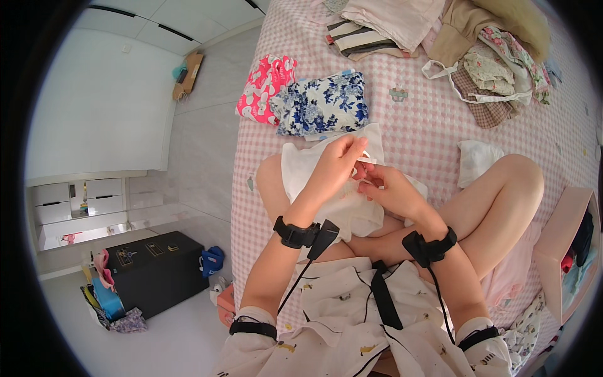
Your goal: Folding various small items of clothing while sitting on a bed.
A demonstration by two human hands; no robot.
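A white garment (300, 168) lies spread over my lap and crossed legs, its fabric loose and rumpled. Above it my left hand (339, 160) is closed, pinching a thin white strap (369, 158) between thumb and fingers. My right hand (396, 191) comes in close from the right with curled fingers that meet the left fingertips at the strap. Exactly where the right fingertips grip is partly hidden. Both wrists wear black bands with small devices and cables.
Beyond my lap lie a folded blue-and-white floral cloth (326, 103) and a pink patterned cloth (259, 94). Piles of clothes (483, 69) cover the far right of the checked bed (421, 135). A small white cloth (478, 162) is near my right knee, beside a pink box (553, 242).
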